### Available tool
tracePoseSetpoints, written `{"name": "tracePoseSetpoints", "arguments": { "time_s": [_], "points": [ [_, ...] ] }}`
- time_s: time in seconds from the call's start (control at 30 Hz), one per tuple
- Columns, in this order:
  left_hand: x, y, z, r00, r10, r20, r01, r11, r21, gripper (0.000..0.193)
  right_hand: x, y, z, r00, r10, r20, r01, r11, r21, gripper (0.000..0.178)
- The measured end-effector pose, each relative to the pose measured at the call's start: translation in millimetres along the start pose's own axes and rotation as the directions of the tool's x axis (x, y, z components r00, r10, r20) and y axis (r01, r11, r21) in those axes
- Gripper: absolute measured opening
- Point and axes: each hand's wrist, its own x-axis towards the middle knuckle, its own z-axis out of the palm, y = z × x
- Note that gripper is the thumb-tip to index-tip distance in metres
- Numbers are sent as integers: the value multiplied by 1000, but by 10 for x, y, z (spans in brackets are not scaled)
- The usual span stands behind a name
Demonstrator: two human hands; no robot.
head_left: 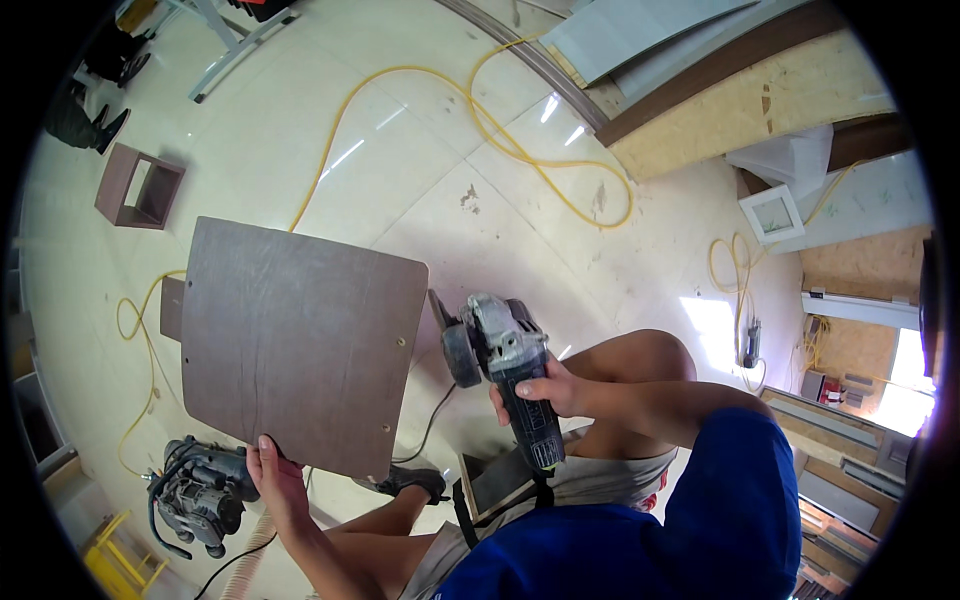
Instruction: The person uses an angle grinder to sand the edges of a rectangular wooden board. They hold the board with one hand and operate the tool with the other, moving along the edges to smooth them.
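A flat brown wooden panel (300, 340) with rounded corners and small holes along its sides lies in front of me to the left. My left hand (277, 480) grips its near edge, thumb side on the upper face. In my right hand (548, 391) is an angle grinder (510, 370), the fingers wrapped round its black body. The grinder's metal head and disc (457, 350) face the panel's right edge, close beside it. Whether the disc touches the wood I cannot tell.
A black power tool with a hose (205, 490) stands left of my legs. A small brown open box (140, 188) sits farther off. Yellow hose (420, 70) loops across the tiled floor (440, 180). Boards (640, 40) are stacked at the far right. Another person's feet (112, 130) show far left.
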Motion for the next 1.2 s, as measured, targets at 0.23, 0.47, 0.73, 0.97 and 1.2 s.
{"name": "tracePoseSetpoints", "arguments": {
  "time_s": [0.23,0.47,0.73,0.97,1.2],
  "points": [
    [20,-8,-89,998,-8,58,8,1000,7,43,156,-106,8,993,-89,-81,88,996,-22,43],
    [34,-42,-130,998,-18,58,18,1000,9,45,175,-71,79,996,-49,-69,51,998,25,43],
    [55,2,-59,994,12,110,-11,1000,-5,30,90,-25,73,991,-109,-79,107,994,-23,39],
    [-25,29,170,996,27,82,-25,999,-19,19,184,-159,150,977,-64,-206,69,997,16,39],
    [70,-47,-7,996,26,89,-24,999,-21,17,108,126,164,991,-90,-102,90,996,-1,43]
  ]
}}
